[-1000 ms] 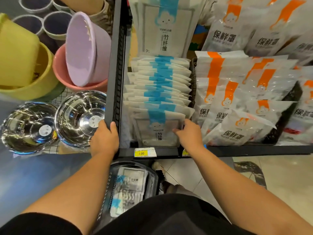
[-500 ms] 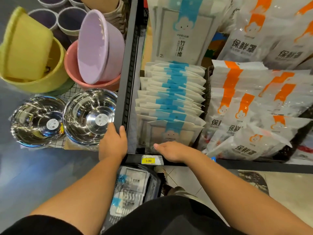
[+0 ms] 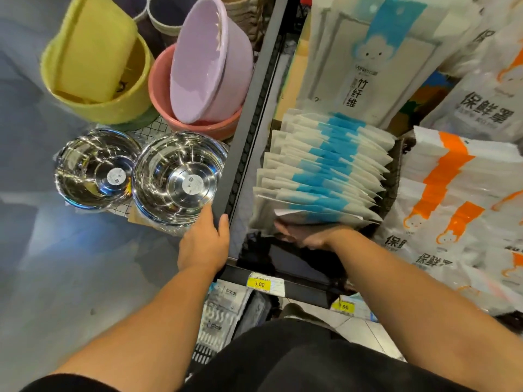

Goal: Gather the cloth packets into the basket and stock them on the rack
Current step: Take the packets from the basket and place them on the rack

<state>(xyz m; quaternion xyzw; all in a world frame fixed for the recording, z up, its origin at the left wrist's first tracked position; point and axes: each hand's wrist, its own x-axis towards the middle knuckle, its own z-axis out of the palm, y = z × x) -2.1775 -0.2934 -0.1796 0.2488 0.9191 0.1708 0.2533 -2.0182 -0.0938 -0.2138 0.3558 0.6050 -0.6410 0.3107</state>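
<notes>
Squaring up the row of cloth packets (image 3: 325, 176) at the shelf's front-left corner. Best to push low and even so nothing flops over the front edge. Pressing with the right hand (image 3: 307, 236), fingers fairly straight on the front packet, gripping nothing. Bracing with the left hand (image 3: 203, 244), wrapped round the rack post (image 3: 250, 123). More packets down in the basket (image 3: 202, 353).

Right hand (image 3: 304, 236) dropped from the front packet's face to the row's lower front edge. Cloth packets (image 3: 325, 176) pushed back, now leaning rearward. Dark bare shelf (image 3: 297, 261) exposed before them.
</notes>
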